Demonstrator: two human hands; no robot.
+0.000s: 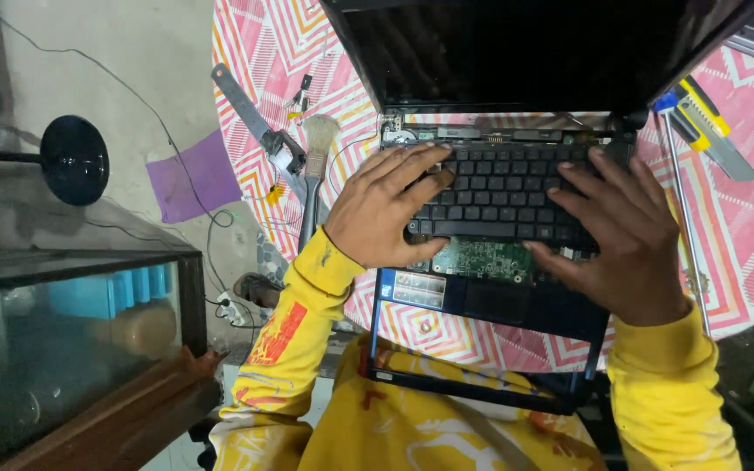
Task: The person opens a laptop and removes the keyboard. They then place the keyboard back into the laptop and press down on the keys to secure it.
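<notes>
Opened laptop (517, 166) on a patterned tablecloth (743, 253), its keyboard (503, 187) lifted loose above an exposed green circuit board (482, 259). The left hand (381, 209) and right hand (621, 235) rest spread and flat on the keyboard, fingers extended, thumbs hooked beneath its near edge, gripping nothing else. The keyboard is judged thin, light, flexible and fragile, best held by its edges; a brush (316, 161) and utility knife (709, 122) lie beside.

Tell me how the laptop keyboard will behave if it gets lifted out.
The keyboard looks thin and flat, so probably light and somewhat bendy. It seems loose already: its lower edge sits above an exposed green board, under the left hand and right hand. It may be tethered underneath by a cable, though none shows.
</notes>
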